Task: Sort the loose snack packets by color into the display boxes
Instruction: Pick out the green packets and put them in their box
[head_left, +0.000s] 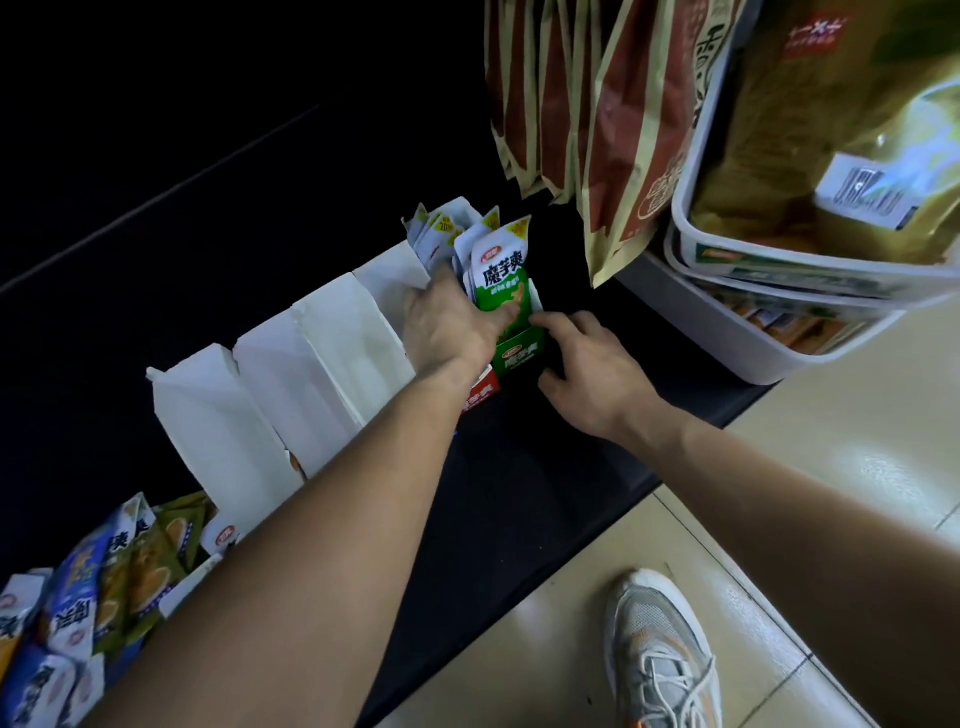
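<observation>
Loose snack packets (93, 587): one heap is lying at the far left edge of the black shelf (519, 493). At least three blue-and-white ones and at least three olive ones are showing, but they are overlapping too much for a full count.
White display boxes (322, 358): four plain white box backs are standing side by side in one slanting row. Their contents are facing away from the camera.
Red display box (480, 399): one is showing only a corner of its front, under the left wrist and touching the green box.
Left hand (449, 325): one arm is reaching across the row. The fingers are curling round the stack of green packets, with the thumb (511, 312) pressing on the front packet.
Green packets (501, 280): several are standing upright in the green box, front one facing the camera. The number behind it cannot be told.
Pale packets (441, 234): a cluster is sticking up just behind the left hand, uncountable.
Green display box (519, 356): one is standing at the right end of the row.
Right hand (592, 376): its bent fingers (550, 322) are gripping the green box's right side, index tip on the rim and thumb lower down.
Hanging bags (613, 119): at least five red-brown ones are dangling above, overlapping.
White tubs (727, 343): three appear to be sitting stacked at the right.
Gold bag (831, 130): one is lying in the top tub.
Shoe (660, 654): one is resting on the tiled floor (857, 415).
</observation>
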